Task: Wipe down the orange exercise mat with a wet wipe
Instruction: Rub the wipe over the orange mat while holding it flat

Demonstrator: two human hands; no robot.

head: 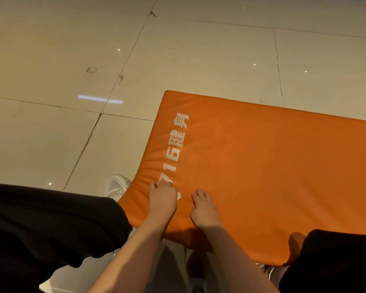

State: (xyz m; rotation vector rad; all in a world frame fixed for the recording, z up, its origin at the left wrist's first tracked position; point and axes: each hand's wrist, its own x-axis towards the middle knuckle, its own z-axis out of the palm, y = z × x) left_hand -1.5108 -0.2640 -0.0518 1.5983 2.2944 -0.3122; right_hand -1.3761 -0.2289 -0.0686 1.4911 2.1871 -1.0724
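Floor tiles (51, 134) well beyond your left hand (163, 198), orange mat (273, 166) under and ahead of it, white lettering (176, 142) just past its curled fingers, wipe inside or not you cannot tell, your right hand (205, 209) just beside it, fingers relaxed on mat.

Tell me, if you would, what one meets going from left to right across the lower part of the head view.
In order: left black trouser leg → white sneaker → left hand → right hand → right black trouser leg. The orange exercise mat spreads under both hands, so it has no single place.
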